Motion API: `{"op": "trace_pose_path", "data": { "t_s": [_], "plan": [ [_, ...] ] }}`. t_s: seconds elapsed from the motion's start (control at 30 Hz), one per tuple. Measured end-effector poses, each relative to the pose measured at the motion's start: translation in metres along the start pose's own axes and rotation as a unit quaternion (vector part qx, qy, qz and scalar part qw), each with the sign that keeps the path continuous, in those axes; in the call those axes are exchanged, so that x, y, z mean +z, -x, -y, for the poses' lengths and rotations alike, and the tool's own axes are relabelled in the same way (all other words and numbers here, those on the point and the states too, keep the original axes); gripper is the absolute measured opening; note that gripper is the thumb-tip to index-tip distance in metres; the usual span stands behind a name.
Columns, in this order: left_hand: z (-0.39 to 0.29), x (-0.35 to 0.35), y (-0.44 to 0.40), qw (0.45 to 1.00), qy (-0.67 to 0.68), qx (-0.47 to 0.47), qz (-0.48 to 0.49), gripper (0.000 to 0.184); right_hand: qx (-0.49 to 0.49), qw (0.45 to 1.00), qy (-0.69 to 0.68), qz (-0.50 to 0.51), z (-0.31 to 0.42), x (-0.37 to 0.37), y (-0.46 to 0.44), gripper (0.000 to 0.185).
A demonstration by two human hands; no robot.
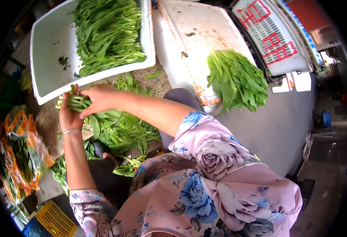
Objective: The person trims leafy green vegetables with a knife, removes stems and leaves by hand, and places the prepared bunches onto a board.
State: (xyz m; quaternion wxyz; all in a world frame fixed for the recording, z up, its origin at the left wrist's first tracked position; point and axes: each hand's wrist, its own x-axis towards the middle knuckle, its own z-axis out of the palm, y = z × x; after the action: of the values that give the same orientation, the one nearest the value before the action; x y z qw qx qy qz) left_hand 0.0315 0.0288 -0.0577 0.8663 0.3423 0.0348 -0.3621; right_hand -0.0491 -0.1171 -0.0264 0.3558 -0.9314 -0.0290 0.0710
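A small bunch of leafy greens (pixel 78 103) is held between my two hands, its pale cut stems pointing left. My left hand (pixel 67 114), with a bangle at the wrist, is closed round the stems from the near side. From the right, my right hand (pixel 101 98) grips the same bunch, thumb below and fingers above. Just beyond the hands stands a white foam box (pixel 49 59), with many greens (pixel 108 39) laid in rows on its right side. Below my right forearm lies a loose heap of greens (pixel 122 132) on the ground.
A white foam lid (pixel 197 23) lies to the right, with another pile of greens (pixel 236 79) on its near end. A white crate with red markings (pixel 266 35) stands behind it. Orange-printed plastic bags (pixel 23 150) and a yellow basket (pixel 56 219) are at left.
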Motion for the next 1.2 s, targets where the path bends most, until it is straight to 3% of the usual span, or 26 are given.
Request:
{"op": "trace_pose_path", "data": {
  "t_s": [0.1,0.13,0.27,0.3,0.43,0.53,0.63,0.7,0.77,0.8,0.87,1.03,1.13,1.2],
  "plan": [
    [0.003,-0.003,-0.007,0.996,0.044,-0.003,0.077,0.023,-0.023,0.993,-0.073,-0.088,-0.006,0.002,0.005,0.053],
    [0.005,0.025,0.009,0.996,0.038,0.02,0.074,0.022,-0.01,0.992,-0.079,-0.103,-0.002,-0.003,0.012,0.049],
    [0.013,0.042,0.01,0.985,-0.044,-0.041,0.16,0.045,0.061,0.99,-0.091,-0.094,0.008,-0.046,0.038,0.039],
    [0.014,0.042,0.013,0.985,-0.059,-0.063,0.147,0.051,0.106,0.988,-0.091,-0.072,0.013,-0.067,0.052,0.038],
    [0.022,0.056,0.014,0.98,-0.126,-0.085,0.127,0.049,0.157,0.975,0.013,-0.155,-0.018,-0.134,0.115,0.037],
    [0.025,0.059,0.013,0.973,-0.198,-0.073,0.088,0.048,0.299,0.922,0.137,-0.203,-0.02,-0.197,0.187,0.026],
    [0.032,0.053,0.009,0.964,-0.242,-0.08,0.074,0.041,0.407,0.826,0.32,-0.221,-0.046,-0.227,0.24,0.025],
    [0.037,0.051,0.008,0.951,-0.285,-0.104,0.055,0.037,0.469,0.775,0.377,-0.191,-0.08,-0.218,0.261,0.022],
    [0.043,0.052,0.01,0.946,-0.305,-0.099,0.046,0.034,0.523,0.778,0.336,-0.092,-0.117,-0.188,0.279,0.028],
    [0.044,0.051,0.01,0.94,-0.325,-0.097,0.035,0.033,0.522,0.779,0.334,-0.095,-0.123,-0.176,0.284,0.028],
    [0.047,0.046,0.009,0.933,-0.349,-0.09,0.019,0.032,0.501,0.762,0.357,-0.204,-0.127,-0.158,0.292,0.041],
    [0.059,0.063,0.015,0.891,-0.446,-0.082,-0.028,0.031,0.518,0.8,0.26,-0.156,-0.087,-0.185,0.303,0.06],
    [0.081,0.113,0.023,0.863,-0.505,0.007,0.018,0.03,0.499,0.83,0.202,-0.145,-0.081,-0.191,0.319,0.07],
    [0.108,0.16,0.028,0.854,-0.506,0.034,0.115,0.029,0.384,0.881,0.213,-0.176,-0.081,-0.196,0.341,0.061]
  ]
}}
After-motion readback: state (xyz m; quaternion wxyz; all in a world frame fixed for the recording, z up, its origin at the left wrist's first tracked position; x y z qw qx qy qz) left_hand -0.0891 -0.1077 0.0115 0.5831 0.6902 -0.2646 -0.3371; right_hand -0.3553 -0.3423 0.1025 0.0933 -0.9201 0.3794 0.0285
